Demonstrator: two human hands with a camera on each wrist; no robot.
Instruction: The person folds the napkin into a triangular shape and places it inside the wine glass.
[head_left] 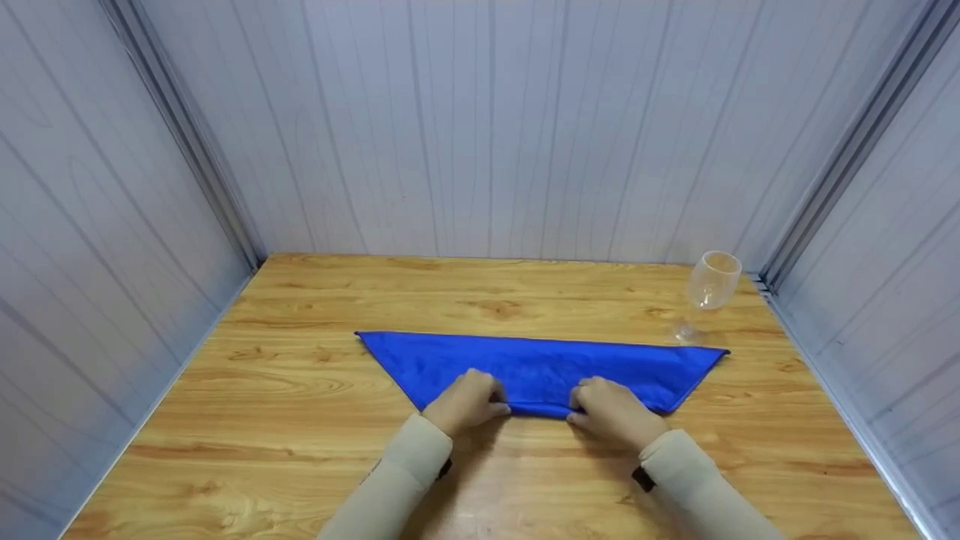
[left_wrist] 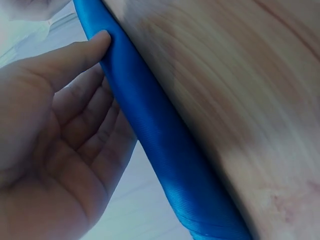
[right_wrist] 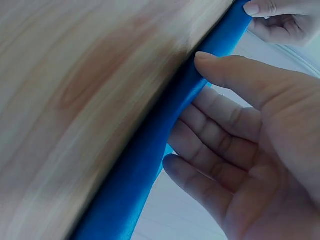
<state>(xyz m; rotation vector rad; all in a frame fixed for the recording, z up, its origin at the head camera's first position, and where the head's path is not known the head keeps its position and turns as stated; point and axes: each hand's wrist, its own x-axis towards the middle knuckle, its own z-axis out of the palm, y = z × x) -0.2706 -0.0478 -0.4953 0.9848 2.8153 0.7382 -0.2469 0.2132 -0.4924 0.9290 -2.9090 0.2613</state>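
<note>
A blue cloth (head_left: 525,364) lies on the wooden table, its long straight edge at the back and its near edge turned over into a narrow roll. My left hand (head_left: 469,403) pinches that rolled edge left of its middle. Further right, my right hand (head_left: 611,409) pinches the same edge. In the left wrist view the thumb (left_wrist: 82,55) lies on the roll (left_wrist: 155,135), with the fingers curled behind it. The right wrist view shows the right thumb (right_wrist: 225,67) against the roll (right_wrist: 135,160) and the fingers curled on its far side.
A clear stemmed glass (head_left: 712,281) stands upright at the back right, just behind the cloth's right corner. The wooden table (head_left: 262,450) is enclosed by pale panelled walls (head_left: 487,127) at the back and both sides.
</note>
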